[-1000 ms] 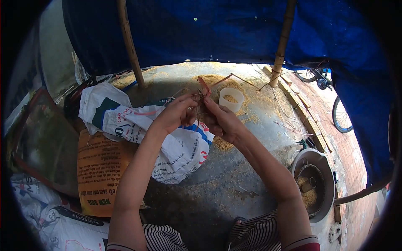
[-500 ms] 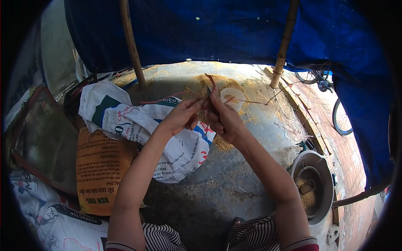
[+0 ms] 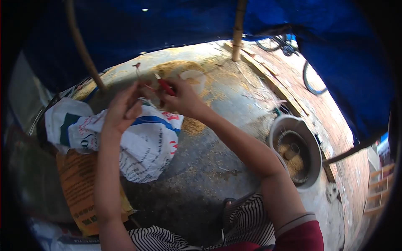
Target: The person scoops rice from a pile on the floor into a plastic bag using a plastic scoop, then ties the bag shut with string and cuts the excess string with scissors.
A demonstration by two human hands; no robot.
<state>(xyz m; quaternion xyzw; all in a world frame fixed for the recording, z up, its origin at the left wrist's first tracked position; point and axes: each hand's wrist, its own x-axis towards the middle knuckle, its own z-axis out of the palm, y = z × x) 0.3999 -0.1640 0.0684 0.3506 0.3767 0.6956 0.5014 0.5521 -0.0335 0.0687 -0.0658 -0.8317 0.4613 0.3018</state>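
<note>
My right hand (image 3: 184, 98) is closed around a small red-handled tool (image 3: 166, 86), its short pale metal tip pointing up and left. To its left my left hand (image 3: 123, 104) is raised with fingers bent together, smeared by motion. A thin reddish strand (image 3: 137, 67) with a dark end stands up from its fingertips. Both hands are above a crumpled white printed sack (image 3: 144, 154), which lies partly over an orange printed sack (image 3: 79, 184). Just beyond my right hand is a translucent white tub (image 3: 201, 79), with yellow husks around it.
A grey basin (image 3: 313, 171) with a wire-rimmed basket and yellow husks stands at right. Bamboo poles (image 3: 238, 31) and a blue tarp (image 3: 167, 21) close off the far side. Wooden planks (image 3: 272, 75) edge the concrete floor, with a bicycle wheel (image 3: 314, 79) beyond.
The view has swung right, so the scene sits further left. My hands have drawn apart; the red handle now shows in my right hand and the strand is at my left.
</note>
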